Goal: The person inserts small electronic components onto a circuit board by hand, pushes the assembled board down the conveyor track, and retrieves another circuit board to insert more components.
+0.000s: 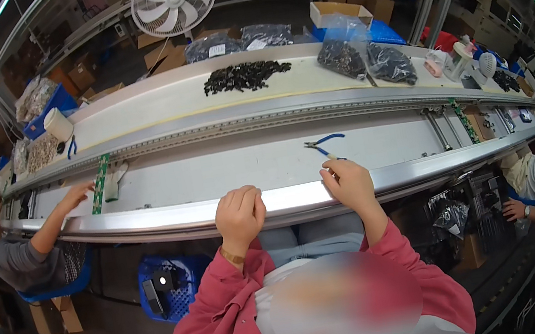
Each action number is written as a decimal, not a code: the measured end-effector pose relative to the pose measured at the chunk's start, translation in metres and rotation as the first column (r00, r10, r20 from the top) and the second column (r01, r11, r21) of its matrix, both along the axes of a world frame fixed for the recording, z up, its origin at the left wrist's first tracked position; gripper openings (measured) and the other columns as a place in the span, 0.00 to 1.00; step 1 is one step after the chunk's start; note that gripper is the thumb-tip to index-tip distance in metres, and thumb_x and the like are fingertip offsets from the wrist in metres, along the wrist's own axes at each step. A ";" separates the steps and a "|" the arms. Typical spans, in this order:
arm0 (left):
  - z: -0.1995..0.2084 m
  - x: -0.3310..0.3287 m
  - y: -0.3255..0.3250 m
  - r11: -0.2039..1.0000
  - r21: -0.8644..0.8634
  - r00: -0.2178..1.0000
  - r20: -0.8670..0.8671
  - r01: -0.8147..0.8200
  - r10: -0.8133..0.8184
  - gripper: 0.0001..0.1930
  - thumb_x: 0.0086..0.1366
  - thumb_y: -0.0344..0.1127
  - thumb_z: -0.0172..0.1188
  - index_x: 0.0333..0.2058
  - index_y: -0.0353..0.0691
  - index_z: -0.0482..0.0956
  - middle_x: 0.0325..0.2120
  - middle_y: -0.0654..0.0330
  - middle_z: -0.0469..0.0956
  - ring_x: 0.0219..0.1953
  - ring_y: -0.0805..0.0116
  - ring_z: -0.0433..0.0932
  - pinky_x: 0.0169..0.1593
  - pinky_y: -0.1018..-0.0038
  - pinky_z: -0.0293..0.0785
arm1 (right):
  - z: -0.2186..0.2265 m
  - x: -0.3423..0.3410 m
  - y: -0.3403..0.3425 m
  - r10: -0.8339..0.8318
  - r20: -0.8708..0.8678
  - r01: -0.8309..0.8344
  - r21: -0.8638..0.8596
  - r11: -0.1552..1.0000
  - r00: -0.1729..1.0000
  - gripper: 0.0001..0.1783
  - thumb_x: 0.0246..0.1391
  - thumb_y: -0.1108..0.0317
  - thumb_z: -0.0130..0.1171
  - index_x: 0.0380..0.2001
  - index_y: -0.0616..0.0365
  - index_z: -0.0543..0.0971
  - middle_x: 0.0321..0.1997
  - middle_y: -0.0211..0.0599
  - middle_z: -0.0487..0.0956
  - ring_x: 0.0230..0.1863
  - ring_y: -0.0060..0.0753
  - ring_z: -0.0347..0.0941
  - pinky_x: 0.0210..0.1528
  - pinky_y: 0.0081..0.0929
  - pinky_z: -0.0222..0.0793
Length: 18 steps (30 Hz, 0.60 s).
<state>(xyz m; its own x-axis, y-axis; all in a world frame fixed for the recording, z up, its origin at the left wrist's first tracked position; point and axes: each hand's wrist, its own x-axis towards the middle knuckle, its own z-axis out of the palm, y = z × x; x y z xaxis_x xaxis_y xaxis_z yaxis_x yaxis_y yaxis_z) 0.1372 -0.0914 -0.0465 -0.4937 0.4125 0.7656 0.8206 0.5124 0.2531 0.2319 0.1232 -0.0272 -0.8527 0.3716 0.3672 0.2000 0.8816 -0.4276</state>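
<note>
My left hand [240,216] rests closed on the silver front rail [293,198] of the line, its fingers curled in and no object showing in it. Farther right, my right hand [352,185] is also on the rail, with fingers bent and nothing visible in its grip. Just beyond its fingertips lie cutting pliers [330,137] with blue handles, spread on the white work surface [233,165]. One handle ends right by the fingers; whether they touch cannot be told.
A green circuit board [101,185] spans the track at left, near a co-worker's hand [76,194] and a glove [117,181]. Another green board [464,122] stands at right. Black parts [246,76] are heaped on the back shelf beside filled plastic bags [342,57]. Another person sits at right.
</note>
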 end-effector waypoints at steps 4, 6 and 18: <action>-0.005 -0.001 -0.002 0.996 0.045 0.997 -0.008 -0.080 0.080 0.04 0.50 0.26 0.57 0.26 0.41 0.78 0.28 0.65 0.79 0.29 0.67 0.75 0.36 0.77 0.70 | -0.008 0.000 -0.001 0.112 -0.089 -0.110 0.020 0.994 0.990 0.10 0.50 0.66 0.56 0.31 0.61 0.80 0.25 0.35 0.79 0.25 0.37 0.72 0.29 0.25 0.66; -0.005 -0.002 -0.003 1.000 0.003 1.000 0.026 0.004 -0.004 0.04 0.51 0.27 0.58 0.27 0.41 0.78 0.31 0.64 0.79 0.31 0.67 0.75 0.38 0.76 0.70 | -0.009 0.002 -0.003 0.015 -0.198 -0.009 0.031 0.999 0.980 0.09 0.50 0.68 0.56 0.31 0.61 0.81 0.27 0.35 0.80 0.25 0.35 0.73 0.31 0.25 0.67; 0.022 -0.147 -0.188 0.715 -0.111 0.716 0.034 -0.690 0.697 0.16 0.50 0.35 0.64 0.39 0.36 0.77 0.40 0.53 0.77 0.44 0.57 0.75 0.47 0.64 0.71 | -0.017 0.000 0.004 0.075 -0.212 -0.070 0.032 0.997 0.974 0.09 0.54 0.70 0.53 0.32 0.63 0.80 0.28 0.36 0.80 0.26 0.31 0.72 0.32 0.22 0.67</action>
